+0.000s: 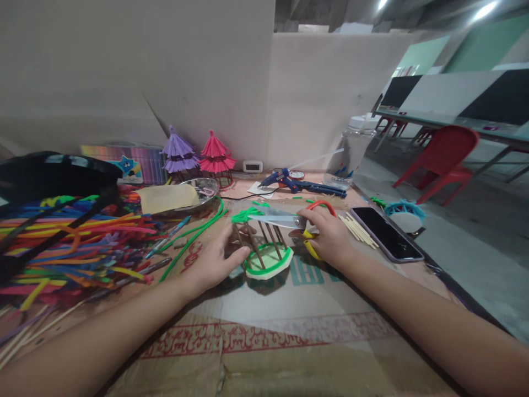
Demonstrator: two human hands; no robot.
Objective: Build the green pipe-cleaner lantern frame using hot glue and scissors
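My left hand (pixel 219 253) is closed on the side of a small craft pavilion (pixel 268 259), which has brown stick posts, a pale base with a green rim and green strips bunched on top. It is tilted toward me. In my right hand (pixel 328 231) is a pair of scissors (pixel 285 219) with orange and yellow handles, my fingers in the loops. The blades point left and reach the green strips (pixel 246 215) at the pavilion's top. Whether the blades are parted is hard to make out. Small green offcuts (pixel 260 204) lie just behind.
Colourful pipe cleaners (pixel 66 242) pile up at left, beside a metal plate (pixel 212 187). Purple (pixel 178 149) and pink (pixel 216 151) model pavilions stand at the back. A blue glue gun (pixel 285 179), a plastic jar (pixel 349 151), pale sticks (pixel 357 230) and a phone (pixel 386 234) are to the right.
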